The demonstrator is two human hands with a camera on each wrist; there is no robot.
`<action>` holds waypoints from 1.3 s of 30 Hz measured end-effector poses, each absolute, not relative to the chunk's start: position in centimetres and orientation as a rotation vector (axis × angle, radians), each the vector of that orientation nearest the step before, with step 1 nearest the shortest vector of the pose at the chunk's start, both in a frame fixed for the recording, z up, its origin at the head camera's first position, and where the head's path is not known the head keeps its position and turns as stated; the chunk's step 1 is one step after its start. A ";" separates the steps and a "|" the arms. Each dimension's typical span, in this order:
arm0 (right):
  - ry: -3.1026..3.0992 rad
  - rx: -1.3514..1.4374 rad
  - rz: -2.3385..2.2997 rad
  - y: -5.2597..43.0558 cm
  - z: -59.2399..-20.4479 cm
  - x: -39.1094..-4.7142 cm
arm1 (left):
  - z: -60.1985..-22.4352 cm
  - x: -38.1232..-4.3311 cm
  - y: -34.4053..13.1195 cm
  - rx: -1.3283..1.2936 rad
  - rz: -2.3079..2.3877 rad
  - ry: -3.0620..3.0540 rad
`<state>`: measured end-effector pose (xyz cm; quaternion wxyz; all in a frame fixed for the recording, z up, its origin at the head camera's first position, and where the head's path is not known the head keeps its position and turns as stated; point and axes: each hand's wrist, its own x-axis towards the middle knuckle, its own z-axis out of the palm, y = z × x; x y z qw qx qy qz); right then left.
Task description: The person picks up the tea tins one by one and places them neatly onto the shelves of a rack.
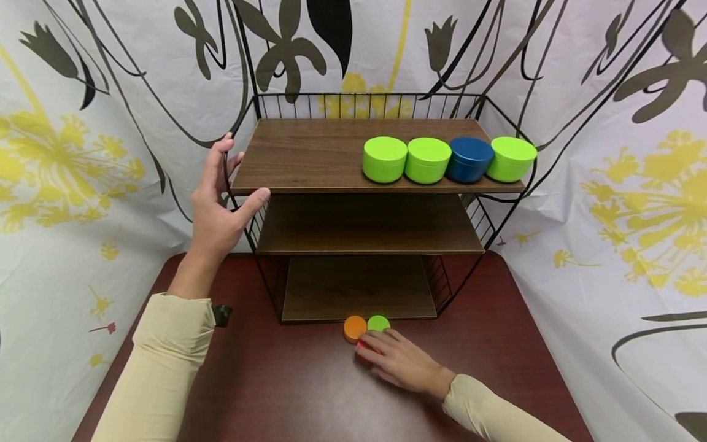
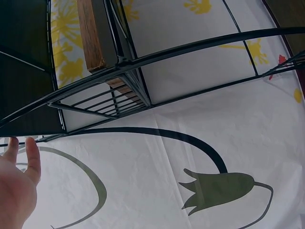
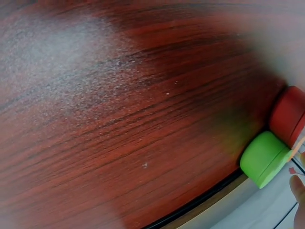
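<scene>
My left hand (image 1: pixel 214 205) holds the left front corner of a three-tier wire shelf rack (image 1: pixel 309 156), thumb on the top board's front edge and fingers at the side wire. In the left wrist view, the fingers of the left hand (image 2: pixel 19 186) reach up to the black frame. Below, my right hand (image 1: pixel 402 362) lies over a red round container (image 3: pixel 288 117) on the table, its fingers around it and mostly hiding it. Right beside that are a green container (image 1: pixel 378 323) and an orange container (image 1: pixel 355 329), just in front of the bottom board.
Along the right of the top board stand a blue container (image 1: pixel 469 159) and several lime-green ones (image 1: pixel 385 159). The middle board (image 1: pixel 370 224) and bottom board (image 1: pixel 359 288) sit beneath. The dark red table (image 1: pixel 276 387) is enclosed by a patterned curtain (image 1: pixel 607 245).
</scene>
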<state>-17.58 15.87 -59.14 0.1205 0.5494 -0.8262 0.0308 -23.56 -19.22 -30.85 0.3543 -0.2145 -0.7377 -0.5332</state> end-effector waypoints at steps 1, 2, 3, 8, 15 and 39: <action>-2.411 1.604 0.073 15.9 -59.3 -17.6 | -30.8 -23.6 -19.2 -0.557 -1.381 -1.904; -2.409 1.604 0.058 15.9 -59.3 -17.6 | -30.8 -23.5 -19.2 -0.559 -1.383 -1.901; -2.405 1.604 0.046 15.9 -59.4 -17.6 | -30.7 -23.4 -19.1 -0.561 -1.387 -1.898; -2.384 1.601 -0.013 15.9 -59.8 -17.7 | -29.9 -22.4 -18.5 -0.585 -1.375 -1.896; -2.395 1.606 -0.076 16.0 -60.3 -17.5 | -30.2 -22.7 -18.7 -0.578 -1.385 -1.895; -2.418 1.594 -0.097 15.4 -60.7 -16.8 | -31.9 -24.8 -20.0 -0.625 -1.399 -1.860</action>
